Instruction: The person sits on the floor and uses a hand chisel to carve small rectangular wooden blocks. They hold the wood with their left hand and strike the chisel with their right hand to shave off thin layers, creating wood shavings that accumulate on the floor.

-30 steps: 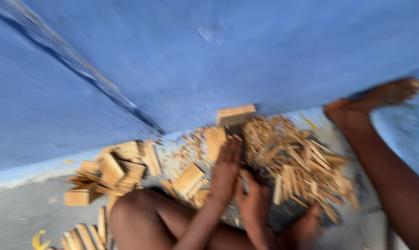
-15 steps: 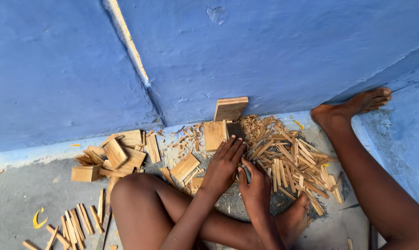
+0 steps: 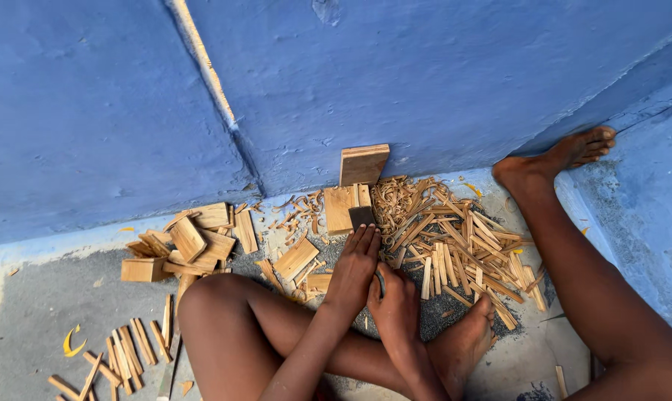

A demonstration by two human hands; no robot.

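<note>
I sit on the floor with my legs folded. My left hand (image 3: 354,269) lies flat with its fingers straight and together, the fingertips touching a small dark block (image 3: 362,216). Whether anything is under the palm is hidden. Close beside it, my right hand (image 3: 395,306) is closed around a thin dark tool (image 3: 381,283), of which only a short bit shows between the hands. A heap of thin wood strips (image 3: 462,249) lies just right of both hands. Flat wood pieces (image 3: 296,258) lie to their left.
A blue wall (image 3: 425,82) rises behind, with a wood board (image 3: 363,163) leaning on it. A pile of wood blocks (image 3: 180,249) and a row of short sticks (image 3: 128,349) lie on the grey floor at left. My right leg (image 3: 573,252) stretches to the wall.
The view has steadied and sharpened after a blurred swing. Both hands stay close together in the same spot; my left hand's fingers have stretched forward to the dark block.
</note>
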